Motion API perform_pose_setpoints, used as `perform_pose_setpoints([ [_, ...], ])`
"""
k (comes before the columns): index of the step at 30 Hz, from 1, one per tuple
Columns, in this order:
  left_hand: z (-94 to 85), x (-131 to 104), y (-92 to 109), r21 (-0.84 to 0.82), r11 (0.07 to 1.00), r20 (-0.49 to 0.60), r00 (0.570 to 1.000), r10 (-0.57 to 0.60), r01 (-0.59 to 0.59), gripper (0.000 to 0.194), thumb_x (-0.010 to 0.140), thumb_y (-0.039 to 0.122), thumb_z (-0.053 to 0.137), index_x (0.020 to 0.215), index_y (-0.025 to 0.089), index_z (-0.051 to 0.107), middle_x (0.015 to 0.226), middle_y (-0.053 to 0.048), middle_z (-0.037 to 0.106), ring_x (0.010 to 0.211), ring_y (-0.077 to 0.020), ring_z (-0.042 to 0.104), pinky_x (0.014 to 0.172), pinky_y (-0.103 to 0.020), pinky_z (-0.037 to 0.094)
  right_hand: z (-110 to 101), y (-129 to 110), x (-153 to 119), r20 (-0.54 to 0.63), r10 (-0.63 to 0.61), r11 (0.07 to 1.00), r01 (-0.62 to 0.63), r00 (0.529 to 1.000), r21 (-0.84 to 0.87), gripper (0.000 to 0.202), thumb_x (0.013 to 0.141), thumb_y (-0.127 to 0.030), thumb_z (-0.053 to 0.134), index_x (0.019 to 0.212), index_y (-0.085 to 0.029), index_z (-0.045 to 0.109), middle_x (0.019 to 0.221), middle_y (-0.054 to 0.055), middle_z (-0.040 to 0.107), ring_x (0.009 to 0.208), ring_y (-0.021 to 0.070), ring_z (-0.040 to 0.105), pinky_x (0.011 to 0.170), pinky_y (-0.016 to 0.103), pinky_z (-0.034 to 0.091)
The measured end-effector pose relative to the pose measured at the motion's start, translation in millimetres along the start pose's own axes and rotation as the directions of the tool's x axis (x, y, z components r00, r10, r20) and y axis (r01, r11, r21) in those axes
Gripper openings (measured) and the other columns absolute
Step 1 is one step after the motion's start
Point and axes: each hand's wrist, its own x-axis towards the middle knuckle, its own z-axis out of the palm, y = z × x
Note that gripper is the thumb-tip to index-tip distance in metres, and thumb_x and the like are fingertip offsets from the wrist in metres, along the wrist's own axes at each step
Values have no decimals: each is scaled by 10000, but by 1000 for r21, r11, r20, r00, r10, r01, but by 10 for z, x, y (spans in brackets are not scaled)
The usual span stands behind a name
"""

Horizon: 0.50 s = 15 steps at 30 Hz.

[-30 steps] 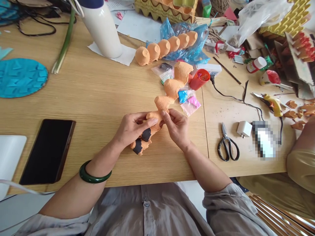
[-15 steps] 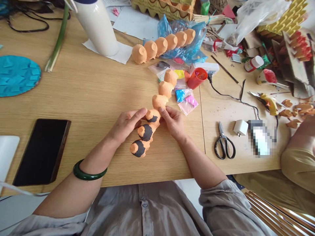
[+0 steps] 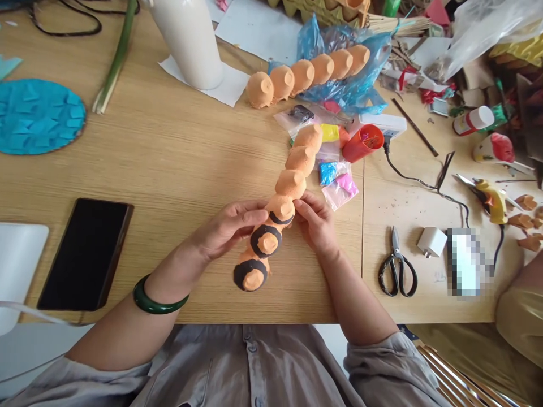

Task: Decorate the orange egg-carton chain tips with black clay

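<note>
Between my hands is an orange egg-carton strip (image 3: 290, 185), a row of joined bumps running away from me. Dark clay-like rings surround the two nearest bumps, and a dark band lies on part of the third. My left hand (image 3: 231, 226) pinches the strip's left side by that third bump, thumb on top. On the opposite side, my right hand (image 3: 316, 221) grips it with thumb and fingers. Small bags of coloured clay (image 3: 339, 182) lie just beyond my right hand. A second, plain orange strip (image 3: 302, 76) rests partly on a blue plastic bag (image 3: 373, 85).
Black-handled scissors (image 3: 396, 265), a white charger (image 3: 431, 242) and a yellow glue gun (image 3: 490, 199) lie to the right. A red cup (image 3: 362, 143) stands behind. On the left are a phone (image 3: 87, 254), a blue oval (image 3: 40, 116) and a white bottle (image 3: 189, 45). Another person's arm (image 3: 520, 288) rests at the right edge.
The strip has rolled in my hands, so its dark-ringed bumps now face more towards me. Both hands keep their hold. The whole view has shifted slightly.
</note>
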Motion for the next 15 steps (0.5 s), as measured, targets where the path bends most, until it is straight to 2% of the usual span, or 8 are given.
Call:
perform_pose_setpoints([
  [2, 35, -31, 37, -53, 999, -18, 1000, -2, 1, 449, 697, 614, 1031, 903, 242, 891, 925, -80, 803, 707, -177, 627, 622, -302, 514, -8, 31, -17, 42, -12, 1000, 11, 999, 27, 419, 906, -666, 866, 955, -257, 788, 727, -29, 721, 618, 153, 658, 647, 312, 626],
  [3, 41, -44, 45, -66, 998, -46, 999, -9, 6, 419, 728, 603, 1018, 904, 243, 895, 898, -70, 790, 689, -165, 600, 617, -299, 502, -9, 45, -29, 57, -28, 999, 26, 998, 42, 376, 930, -625, 863, 954, -256, 793, 738, -27, 732, 632, 153, 672, 664, 310, 628],
  [6, 4, -60, 22, -52, 997, 17, 998, -53, 53, 394, 731, 573, 1025, 836, 222, 881, 739, -48, 712, 653, -172, 595, 612, -307, 512, -12, 75, -65, 37, -72, 995, 69, 997, 78, 306, 933, -555, 890, 993, -263, 822, 863, -9, 791, 745, 163, 726, 734, 303, 645],
  [8, -42, -54, -15, 7, 998, 25, 998, -65, 64, 380, 771, 561, 1011, 865, 210, 898, 769, -72, 758, 681, -192, 646, 640, -321, 545, -15, 72, -83, -3, -50, 997, 50, 999, 65, 380, 902, -613, 903, 1041, -267, 829, 937, 9, 814, 831, 189, 751, 782, 318, 666],
  [11, -85, -34, -59, 57, 995, 26, 996, -81, 80, 351, 829, 552, 981, 892, 214, 913, 835, -95, 821, 720, -212, 707, 672, -324, 587, -13, 24, -93, -22, 44, 999, -44, 999, -18, 553, 891, -775, 842, 1073, -254, 805, 981, 39, 819, 868, 221, 760, 822, 357, 687],
  [15, -84, -9, -63, 145, 986, 48, 995, -91, 83, 361, 860, 576, 952, 916, 220, 930, 916, -111, 875, 778, -234, 769, 716, -315, 624, 17, -74, -89, -56, 76, 984, -84, 996, -159, 658, 917, -862, 765, 1096, -229, 777, 983, 42, 790, 846, 191, 727, 747, 299, 663],
])
